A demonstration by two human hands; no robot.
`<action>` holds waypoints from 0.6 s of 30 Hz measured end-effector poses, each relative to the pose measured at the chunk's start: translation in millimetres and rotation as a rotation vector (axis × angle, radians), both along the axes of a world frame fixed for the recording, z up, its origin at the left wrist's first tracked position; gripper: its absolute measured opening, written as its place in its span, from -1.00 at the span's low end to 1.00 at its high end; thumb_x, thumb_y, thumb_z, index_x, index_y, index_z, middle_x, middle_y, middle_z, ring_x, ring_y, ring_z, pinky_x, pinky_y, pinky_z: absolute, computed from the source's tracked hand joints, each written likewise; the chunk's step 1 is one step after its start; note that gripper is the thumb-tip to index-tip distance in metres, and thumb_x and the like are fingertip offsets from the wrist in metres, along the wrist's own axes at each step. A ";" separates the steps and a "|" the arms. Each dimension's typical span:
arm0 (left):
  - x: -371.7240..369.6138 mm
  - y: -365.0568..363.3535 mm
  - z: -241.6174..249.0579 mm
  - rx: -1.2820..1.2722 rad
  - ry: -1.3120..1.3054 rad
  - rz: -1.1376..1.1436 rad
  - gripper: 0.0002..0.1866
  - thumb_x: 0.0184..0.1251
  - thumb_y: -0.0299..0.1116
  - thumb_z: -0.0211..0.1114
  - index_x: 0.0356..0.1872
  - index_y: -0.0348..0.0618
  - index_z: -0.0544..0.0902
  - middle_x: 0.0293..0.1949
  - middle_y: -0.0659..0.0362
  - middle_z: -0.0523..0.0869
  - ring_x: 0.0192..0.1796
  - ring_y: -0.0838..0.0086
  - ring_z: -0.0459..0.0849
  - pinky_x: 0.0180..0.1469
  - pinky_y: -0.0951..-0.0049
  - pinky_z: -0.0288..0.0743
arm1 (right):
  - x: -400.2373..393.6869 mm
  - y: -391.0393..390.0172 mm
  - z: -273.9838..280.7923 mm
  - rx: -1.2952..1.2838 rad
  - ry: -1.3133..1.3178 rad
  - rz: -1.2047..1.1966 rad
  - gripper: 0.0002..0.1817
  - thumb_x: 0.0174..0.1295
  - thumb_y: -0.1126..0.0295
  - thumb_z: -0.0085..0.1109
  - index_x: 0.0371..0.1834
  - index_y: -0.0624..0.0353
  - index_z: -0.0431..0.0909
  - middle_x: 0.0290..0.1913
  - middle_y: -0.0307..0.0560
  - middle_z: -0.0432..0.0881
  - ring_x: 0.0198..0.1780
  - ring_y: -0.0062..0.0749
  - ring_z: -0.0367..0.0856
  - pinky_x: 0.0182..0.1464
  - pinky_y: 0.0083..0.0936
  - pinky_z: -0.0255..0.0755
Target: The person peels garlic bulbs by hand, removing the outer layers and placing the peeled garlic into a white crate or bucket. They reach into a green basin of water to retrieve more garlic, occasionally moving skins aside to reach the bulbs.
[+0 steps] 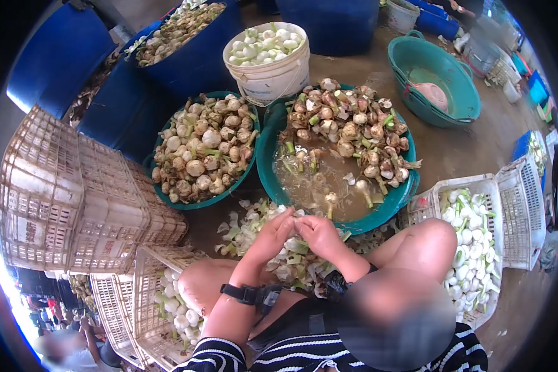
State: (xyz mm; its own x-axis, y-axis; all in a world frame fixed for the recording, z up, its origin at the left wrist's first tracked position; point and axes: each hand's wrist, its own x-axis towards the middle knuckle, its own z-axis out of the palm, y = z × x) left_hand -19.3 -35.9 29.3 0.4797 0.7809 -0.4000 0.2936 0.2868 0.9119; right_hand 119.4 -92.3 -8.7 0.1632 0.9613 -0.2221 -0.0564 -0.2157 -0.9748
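Note:
My left hand (276,234) and my right hand (320,235) meet in front of me, fingers closed together at the tips. Whatever they pinch is too small or hidden to make out. Below them lies a heap of garlic peelings (254,224). Just beyond is a green tub (265,162) of muddy water, with unpeeled garlic bulbs (347,127) piled at its far side and a few loose in the water. To its left, another green tub (252,162) is heaped with dirty garlic bulbs (195,167).
A white bucket (273,77) of peeled garlic stands behind the tubs. Crates of white bulbs flank me: one crate (487,316) right, one (146,297) left. Stacked crates (43,180) rise at left. A green basin (409,62) sits far right; blue barrels (328,28) stand behind.

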 end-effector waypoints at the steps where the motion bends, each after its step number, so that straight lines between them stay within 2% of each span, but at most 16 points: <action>1: 1.6 -1.9 4.1 0.040 0.099 -0.143 -0.59 0.31 -0.41 0.04 0.19 -0.17 0.40 -0.15 0.21 0.58 -0.24 0.63 0.44 -0.17 0.61 0.37 | 2.6 -3.6 -1.4 0.204 -0.361 0.052 -0.78 0.25 0.34 0.00 -0.37 0.27 0.55 -0.52 -0.27 0.55 -0.49 -0.56 0.48 -0.46 -0.51 0.33; 2: -0.4 -8.0 -5.8 0.346 0.140 -0.215 -0.54 0.17 -0.59 0.09 0.16 -0.19 0.42 -0.08 0.12 0.61 -0.13 0.45 0.54 -0.04 0.47 0.40 | 7.4 -5.3 -2.0 0.077 -0.307 0.047 -0.80 0.27 0.34 -0.01 -0.33 0.25 0.54 -0.51 -0.29 0.55 -0.50 -0.54 0.49 -0.48 -0.51 0.33; 3: 2.9 -12.6 -3.6 0.346 0.136 -0.229 -0.54 0.17 -0.59 0.09 0.16 -0.19 0.42 -0.08 0.12 0.61 -0.13 0.45 0.54 -0.04 0.47 0.40 | 10.6 -3.0 -7.1 0.074 -0.310 0.033 -0.80 0.27 0.34 -0.01 -0.33 0.25 0.54 -0.51 -0.29 0.55 -0.50 -0.54 0.49 -0.48 -0.51 0.33; 5: 10.8 -19.4 4.3 0.835 0.149 -0.249 -0.54 0.03 -0.66 0.13 0.05 -0.22 0.51 -0.07 0.03 0.61 -0.07 0.23 0.57 0.03 0.35 0.40 | 16.4 7.3 -22.2 -0.253 0.485 -0.125 -0.81 0.27 0.35 -0.01 -0.38 0.17 0.56 -0.56 -0.34 0.51 -0.57 -0.58 0.43 -0.56 -0.54 0.27; 6: 10.8 -14.8 1.0 0.892 0.131 -0.334 -0.54 -0.09 -0.71 0.14 -0.04 -0.26 0.53 -0.02 -0.06 0.58 0.05 0.10 0.53 0.11 0.28 0.36 | 27.5 6.2 -8.9 -0.379 0.475 -0.047 -0.85 0.26 0.36 -0.01 -0.39 0.12 0.53 -0.55 -0.36 0.48 -0.57 -0.68 0.36 -0.58 -0.62 0.21; 7: 11.0 -15.0 -5.0 0.892 0.131 -0.338 -0.54 -0.09 -0.71 0.14 -0.04 -0.26 0.53 -0.02 -0.06 0.58 0.05 0.10 0.53 0.11 0.28 0.36 | 28.1 5.3 -1.6 -0.379 0.477 -0.050 -0.85 0.26 0.36 -0.01 -0.39 0.12 0.53 -0.55 -0.36 0.48 -0.57 -0.68 0.36 -0.58 -0.62 0.21; 9: 9.5 -18.8 -13.1 1.116 0.297 -0.281 -0.57 -0.07 -0.71 0.14 -0.06 -0.27 0.53 0.00 -0.06 0.57 0.12 0.14 0.50 0.18 0.30 0.31 | 22.3 6.5 5.6 -0.372 0.650 -0.102 -0.89 0.27 0.36 -0.02 -0.35 0.07 0.49 -0.54 -0.40 0.45 -0.59 -0.75 0.29 -0.58 -0.69 0.16; 10: 10.2 -19.9 -14.8 1.113 0.300 -0.288 -0.57 -0.07 -0.71 0.14 -0.06 -0.27 0.53 0.00 -0.06 0.57 0.12 0.14 0.50 0.18 0.30 0.31 | 18.7 6.8 3.9 -0.368 0.704 -0.099 -0.93 0.27 0.36 -0.02 -0.31 0.05 0.45 -0.54 -0.42 0.42 -0.60 -0.76 0.28 -0.58 -0.70 0.15; 11: 12.9 -20.4 -16.4 0.955 0.241 -0.155 -0.55 -0.08 -0.72 0.15 -0.03 -0.26 0.52 0.03 -0.07 0.55 0.15 0.13 0.46 0.21 0.30 0.28 | 17.7 6.6 0.7 -0.369 0.708 -0.103 -0.93 0.27 0.36 -0.02 -0.31 0.05 0.45 -0.54 -0.42 0.42 -0.60 -0.76 0.28 -0.58 -0.70 0.15; 12: 16.3 -20.3 -17.1 0.795 0.181 -0.024 -0.52 -0.08 -0.72 0.15 -0.01 -0.25 0.51 0.06 -0.07 0.52 0.19 0.12 0.43 0.23 0.30 0.25 | 17.3 7.3 -1.4 -0.385 0.857 -0.118 -0.94 0.27 0.36 -0.02 -0.31 0.03 0.45 -0.56 -0.43 0.41 -0.60 -0.75 0.27 -0.58 -0.70 0.13; 13: 19.6 -20.3 -17.8 0.793 0.182 -0.028 -0.52 -0.08 -0.72 0.15 -0.01 -0.25 0.51 0.06 -0.07 0.52 0.19 0.12 0.43 0.23 0.30 0.25 | 16.9 7.5 -2.9 -0.399 1.006 -0.133 -0.94 0.27 0.35 -0.02 -0.31 0.01 0.45 -0.58 -0.44 0.39 -0.61 -0.75 0.27 -0.59 -0.70 0.12; 16: 21.2 -19.4 -33.2 0.703 0.164 0.006 -0.47 -0.10 -0.70 0.18 0.04 -0.25 0.48 0.14 -0.13 0.43 0.22 0.11 0.39 0.24 0.33 0.25 | 20.0 8.9 -12.6 -0.444 1.140 -0.139 -0.94 0.27 0.34 -0.03 -0.34 -0.03 0.43 -0.61 -0.46 0.36 -0.65 -0.74 0.24 -0.62 -0.74 0.07; 18: 13.7 -11.7 -75.5 0.290 0.132 -0.065 -0.40 -0.15 -0.60 0.29 0.09 -0.25 0.44 0.21 -0.18 0.32 0.25 0.04 0.32 0.24 0.29 0.25 | 21.5 9.0 -32.9 -0.439 1.238 -0.123 -0.93 0.26 0.34 -0.03 -0.34 0.03 0.44 -0.61 -0.41 0.39 -0.67 -0.74 0.23 -0.64 -0.79 0.03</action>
